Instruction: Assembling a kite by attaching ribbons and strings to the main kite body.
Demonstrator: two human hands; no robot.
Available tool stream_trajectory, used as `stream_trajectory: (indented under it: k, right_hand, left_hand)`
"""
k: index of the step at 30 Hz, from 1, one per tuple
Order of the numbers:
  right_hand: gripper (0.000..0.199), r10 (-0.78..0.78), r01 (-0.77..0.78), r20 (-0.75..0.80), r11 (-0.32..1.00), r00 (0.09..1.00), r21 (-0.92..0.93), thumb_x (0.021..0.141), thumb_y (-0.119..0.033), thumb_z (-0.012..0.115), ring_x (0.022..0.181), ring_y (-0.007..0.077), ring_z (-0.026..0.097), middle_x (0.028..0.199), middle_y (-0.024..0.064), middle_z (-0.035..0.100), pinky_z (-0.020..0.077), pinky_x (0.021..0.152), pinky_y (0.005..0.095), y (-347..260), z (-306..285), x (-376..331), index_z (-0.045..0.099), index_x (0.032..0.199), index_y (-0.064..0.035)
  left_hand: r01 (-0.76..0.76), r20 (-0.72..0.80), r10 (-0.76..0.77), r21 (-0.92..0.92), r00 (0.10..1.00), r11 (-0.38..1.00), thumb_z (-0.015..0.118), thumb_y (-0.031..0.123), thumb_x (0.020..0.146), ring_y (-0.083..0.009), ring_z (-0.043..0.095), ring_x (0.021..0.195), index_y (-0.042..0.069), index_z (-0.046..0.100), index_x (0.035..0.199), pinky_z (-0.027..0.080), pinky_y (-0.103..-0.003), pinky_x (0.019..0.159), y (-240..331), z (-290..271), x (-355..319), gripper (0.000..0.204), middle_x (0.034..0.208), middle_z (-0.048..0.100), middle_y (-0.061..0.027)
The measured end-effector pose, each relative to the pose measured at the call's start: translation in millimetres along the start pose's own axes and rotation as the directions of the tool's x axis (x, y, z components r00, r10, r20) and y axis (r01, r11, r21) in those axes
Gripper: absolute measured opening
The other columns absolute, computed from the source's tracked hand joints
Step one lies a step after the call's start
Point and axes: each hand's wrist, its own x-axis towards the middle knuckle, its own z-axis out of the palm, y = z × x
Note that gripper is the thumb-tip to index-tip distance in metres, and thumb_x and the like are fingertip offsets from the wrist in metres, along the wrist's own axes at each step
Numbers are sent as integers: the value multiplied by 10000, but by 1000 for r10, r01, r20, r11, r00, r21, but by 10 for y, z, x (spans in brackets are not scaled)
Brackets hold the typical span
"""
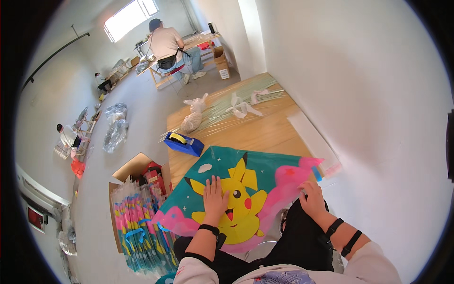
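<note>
A diamond-shaped kite (272, 165), teal and pink with a yellow cartoon figure on it, lies over the near end of the wooden table and hangs over my lap. My left hand (215, 201) rests flat on the printed figure with its fingers stretched out. At the kite's right corner, my right hand (312, 199) is closed on the pink edge, fingertips pinched together. A small blue strip (316, 174) shows beside that corner. Just beyond the kite's left side stands a blue tape dispenser (189, 146) with a yellow roll.
Thin pale rods (220, 111) and white strips (243, 106) lie across the table's (279, 125) far end, near a knotted plastic bag (191, 122). At left, a cardboard box (130, 166) holds several folded kites (142, 227). A white wall bounds the right. Other people sit working farther off.
</note>
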Motion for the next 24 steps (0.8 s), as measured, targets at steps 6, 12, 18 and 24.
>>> stream_trajectory:
  k: [6, 12, 18, 24]
  right_hand:
    - [289, -19, 16, -3, 926, 1000, -376, 771, -150, 701, 1072, 320, 547, 1118, 79, 594, 418, 905, 426, 547, -47, 744, 615, 1044, -105]
    - [516, 291, -63, 346, 838, 892, -543, 677, -390, 845, 1099, 313, 553, 1090, 47, 639, 386, 941, 522, 801, -75, 1248, 632, 1066, -127]
    - [324, 357, -43, 435, 811, 827, -584, 718, -384, 819, 1096, 301, 579, 1023, 68, 677, 380, 940, 569, 867, -45, 1314, 703, 912, -152]
    - [220, 315, -170, 402, 919, 859, -357, 741, -304, 786, 939, 287, 654, 900, 77, 695, 451, 882, 491, 806, -382, 1395, 710, 859, -135]
  left_hand:
    - [-11, -46, 13, 34, 999, 999, 475, 400, 983, -354, 261, 1461, 35, 327, 1511, 214, -468, 1187, -7, -33, -27, 658, 1578, 303, -162]
    - [21, -84, -22, -17, 996, 1000, 471, 408, 986, -340, 280, 1455, 55, 350, 1504, 222, -457, 1187, -12, -42, -46, 639, 1574, 315, -151]
    - [43, -100, -51, -77, 994, 996, 506, 375, 974, -344, 301, 1445, 56, 404, 1471, 242, -463, 1177, -20, -80, -66, 599, 1560, 340, -149]
    - [2, -80, -21, -231, 997, 973, 545, 320, 960, -365, 349, 1411, 60, 500, 1401, 278, -500, 1153, 61, -133, -195, 513, 1522, 398, -141]
